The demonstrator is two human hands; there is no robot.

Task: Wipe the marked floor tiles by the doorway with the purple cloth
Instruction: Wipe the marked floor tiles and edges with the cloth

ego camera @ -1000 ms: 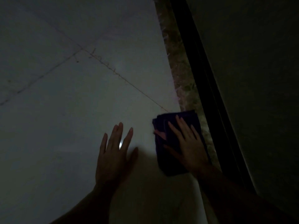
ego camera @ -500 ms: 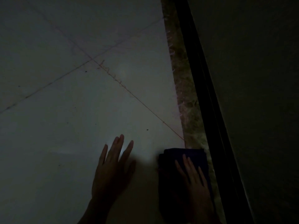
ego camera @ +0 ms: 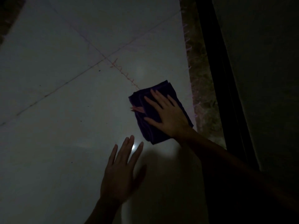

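Cloth (ego camera: 159, 110), purple, folded, soft and light, lay beside the threshold strip (ego camera: 203, 94) under the flat, spread right hand (ego camera: 168, 118), likely sliding easily under palm pressure.

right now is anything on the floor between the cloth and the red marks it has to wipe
Nothing visible. The cloth, pressed flat under the right hand, has its far corner at the near end of the red marks; only bare tile lies ahead.

The floor tiles (ego camera: 80, 143) look glazed and smooth — glossy enough to throw back a bright spot of light near the left hand (ego camera: 119, 173). The purple cloth (ego camera: 145, 101) is soft, matt fabric, folded in layers. Along the floor's right edge, the threshold strip (ego camera: 202, 94) looks like rough, mottled stone — beside it a dark, smooth door frame (ego camera: 216, 78).
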